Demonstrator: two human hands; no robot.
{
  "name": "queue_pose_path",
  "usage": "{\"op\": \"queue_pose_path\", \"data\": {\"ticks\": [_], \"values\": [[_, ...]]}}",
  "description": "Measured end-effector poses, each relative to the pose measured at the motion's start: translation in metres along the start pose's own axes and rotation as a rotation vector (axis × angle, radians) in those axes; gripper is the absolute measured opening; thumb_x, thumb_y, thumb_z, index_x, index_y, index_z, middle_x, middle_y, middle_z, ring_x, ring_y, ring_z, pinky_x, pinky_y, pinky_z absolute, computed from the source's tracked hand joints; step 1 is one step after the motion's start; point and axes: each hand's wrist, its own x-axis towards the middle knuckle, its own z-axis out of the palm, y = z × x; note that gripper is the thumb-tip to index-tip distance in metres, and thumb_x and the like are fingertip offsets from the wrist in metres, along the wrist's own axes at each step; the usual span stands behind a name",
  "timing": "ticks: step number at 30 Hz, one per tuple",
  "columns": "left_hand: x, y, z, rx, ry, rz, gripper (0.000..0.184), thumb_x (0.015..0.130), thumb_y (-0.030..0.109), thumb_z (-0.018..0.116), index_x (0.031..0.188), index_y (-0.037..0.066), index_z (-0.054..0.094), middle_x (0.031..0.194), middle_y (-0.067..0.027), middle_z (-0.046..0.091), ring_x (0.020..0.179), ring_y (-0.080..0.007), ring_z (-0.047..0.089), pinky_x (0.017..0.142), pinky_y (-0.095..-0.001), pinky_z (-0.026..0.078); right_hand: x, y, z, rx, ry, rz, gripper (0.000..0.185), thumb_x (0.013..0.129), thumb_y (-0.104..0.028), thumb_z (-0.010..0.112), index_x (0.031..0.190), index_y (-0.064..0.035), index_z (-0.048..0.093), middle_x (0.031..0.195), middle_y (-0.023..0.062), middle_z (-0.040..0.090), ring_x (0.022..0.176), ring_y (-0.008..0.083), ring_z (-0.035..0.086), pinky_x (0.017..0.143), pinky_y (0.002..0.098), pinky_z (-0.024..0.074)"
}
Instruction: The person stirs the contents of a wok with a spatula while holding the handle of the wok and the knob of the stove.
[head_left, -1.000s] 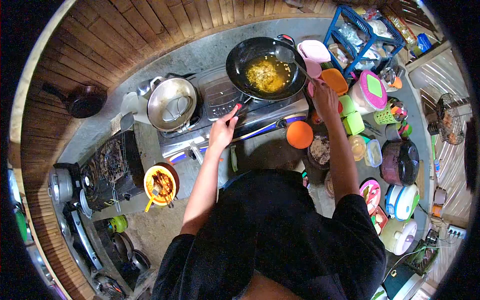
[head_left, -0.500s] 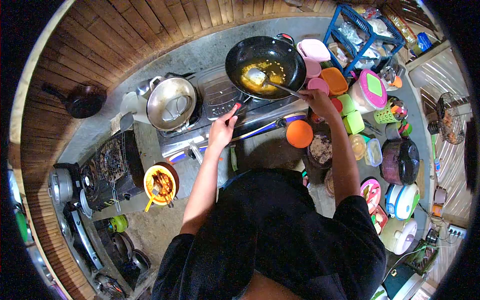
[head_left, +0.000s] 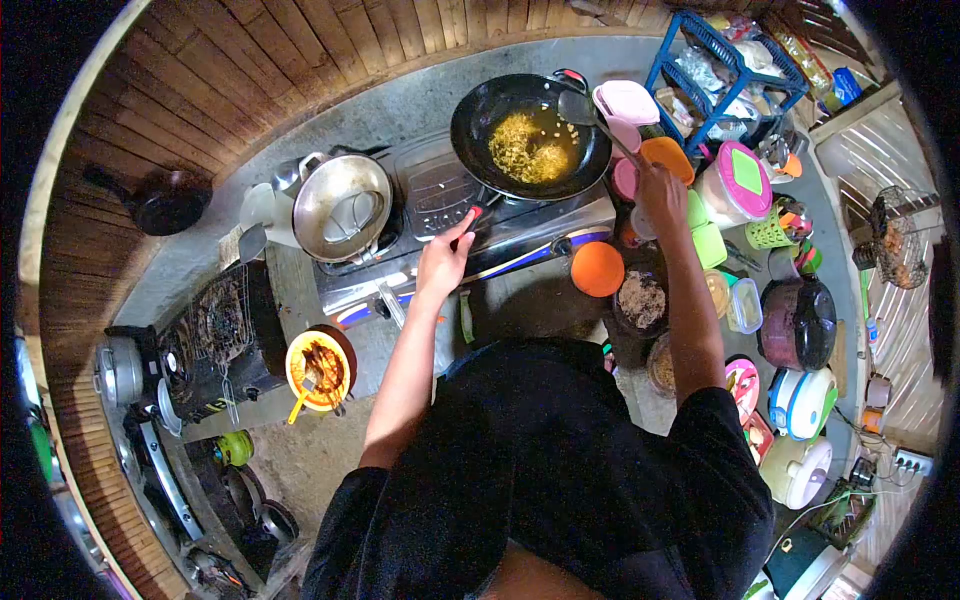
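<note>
A black wok point(head_left: 475, 125) sits on the right side of the gas stove point(head_left: 580, 218), with chopped yellowish food point(head_left: 530, 150) in oil at its bottom. My left hand point(head_left: 446, 262) is closed round the wok's red-tipped handle point(head_left: 476, 211). The fingers of my right hand point(head_left: 660, 195) are wrapped round the handle of a dark spatula point(head_left: 577, 107). Its blade is over the right part of the wok, near the rim and to the upper right of the food.
A metal pan point(head_left: 318, 205) rests on the left burner. An orange bowl point(head_left: 597, 269) and a brown-filled bowl point(head_left: 641, 300) lie before the stove. A yellow bowl point(head_left: 318, 371) stands lower left. Plastic tubs and a blue rack point(head_left: 712, 128) are at the right.
The spatula first dipped into the middle of the wok, then came back up to the upper right. The food now lies heaped in a different shape. My left hand has stayed on the handle.
</note>
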Motion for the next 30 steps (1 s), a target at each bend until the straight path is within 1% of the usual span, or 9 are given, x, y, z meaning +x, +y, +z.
{"op": "queue_pose_path", "data": {"ticks": [3, 5, 6, 8, 12, 17, 24, 26, 30], "values": [[-0.001, 0.001, 0.0, -0.005, -0.001, 0.007, 0.038, 0.095, 0.025, 0.061, 0.133, 0.031, 0.058, 0.126, -0.0137, 0.063, 0.118, -0.0287, 0.06, 0.097, -0.0336, 0.047, -0.004, -0.006, -0.01, 0.08, -0.019, 0.007, 0.016, 0.094, -0.024, 0.054, 0.097, -0.0122, 0.064, 0.084, 0.0193, 0.068, 0.072, 0.0386, 0.067, 0.061, 0.0491, 0.0544], [0.0, 0.002, -0.001, -0.004, -0.004, 0.003, 0.039, 0.095, 0.025, 0.062, 0.133, 0.031, 0.058, 0.126, -0.0135, 0.062, 0.119, -0.0287, 0.06, 0.097, -0.0337, 0.047, -0.005, -0.005, -0.005, 0.182, -0.201, 0.107, 0.027, 0.095, -0.02, 0.05, 0.113, -0.0135, 0.069, 0.09, 0.0239, 0.068, 0.086, 0.0412, 0.066, 0.073, 0.05, 0.053], [-0.001, 0.003, -0.001, -0.002, -0.001, 0.006, 0.039, 0.095, 0.026, 0.061, 0.133, 0.032, 0.058, 0.126, -0.0134, 0.062, 0.118, -0.0288, 0.06, 0.097, -0.0341, 0.047, -0.007, -0.003, -0.003, 0.181, -0.202, 0.106, 0.027, 0.095, -0.02, 0.05, 0.113, -0.0135, 0.069, 0.09, 0.0239, 0.068, 0.086, 0.0412, 0.066, 0.073, 0.05, 0.053], [-0.002, 0.005, -0.003, -0.001, 0.004, 0.009, 0.039, 0.095, 0.027, 0.061, 0.133, 0.033, 0.057, 0.126, -0.0134, 0.062, 0.118, -0.029, 0.06, 0.097, -0.0345, 0.047, -0.009, -0.014, -0.017, 0.185, -0.482, 0.074, 0.026, 0.095, -0.019, 0.052, 0.11, -0.0085, 0.07, 0.093, 0.0237, 0.068, 0.089, 0.0415, 0.066, 0.075, 0.0483, 0.0527], [-0.002, 0.007, -0.004, 0.036, -0.021, -0.045, 0.038, 0.096, 0.03, 0.059, 0.133, 0.035, 0.057, 0.125, -0.0129, 0.063, 0.116, -0.0298, 0.061, 0.096, -0.0355, 0.048, -0.019, -0.005, 0.003, 0.459, -0.387, -0.052, 0.026, 0.095, -0.022, 0.053, 0.11, -0.0087, 0.068, 0.089, 0.0205, 0.07, 0.086, 0.042, 0.067, 0.076, 0.0501, 0.0538], [-0.001, 0.001, -0.001, 0.028, -0.011, -0.025, 0.038, 0.096, 0.029, 0.059, 0.133, 0.034, 0.057, 0.125, -0.014, 0.063, 0.115, -0.0302, 0.062, 0.096, -0.0352, 0.048, -0.016, -0.024, -0.016, 0.522, -0.56, 0.101, 0.028, 0.094, -0.021, 0.056, 0.117, -0.0107, 0.068, 0.097, 0.0229, 0.069, 0.093, 0.0381, 0.068, 0.084, 0.047, 0.0522], [0.0, -0.002, 0.0, -0.003, 0.016, 0.031, 0.038, 0.096, 0.027, 0.06, 0.133, 0.031, 0.057, 0.124, -0.0161, 0.063, 0.115, -0.0298, 0.062, 0.095, -0.0344, 0.048, -0.006, -0.024, -0.034, 0.526, -0.31, 0.084, 0.027, 0.093, -0.021, 0.057, 0.115, -0.0104, 0.068, 0.095, 0.0212, 0.069, 0.087, 0.0369, 0.068, 0.078, 0.0459, 0.0536], [0.0, -0.001, 0.0, 0.0, 0.016, 0.032, 0.038, 0.095, 0.027, 0.06, 0.134, 0.032, 0.057, 0.124, -0.0157, 0.063, 0.115, -0.0301, 0.062, 0.095, -0.0346, 0.048, -0.003, -0.025, -0.043, 0.259, -0.165, 0.058, 0.021, 0.091, -0.015, 0.057, 0.107, -0.0096, 0.07, 0.092, 0.019, 0.069, 0.083, 0.0363, 0.068, 0.073, 0.0463, 0.0539], [-0.001, 0.001, -0.001, 0.037, 0.014, 0.012, 0.04, 0.095, 0.027, 0.06, 0.134, 0.034, 0.056, 0.125, -0.0148, 0.063, 0.115, -0.0313, 0.062, 0.096, -0.0355, 0.048, -0.001, 0.004, -0.024, 0.019, -0.183, 0.056, 0.027, 0.092, -0.02, 0.056, 0.114, -0.0142, 0.069, 0.091, 0.0189, 0.069, 0.082, 0.0386, 0.067, 0.069, 0.0493, 0.0529]]}}
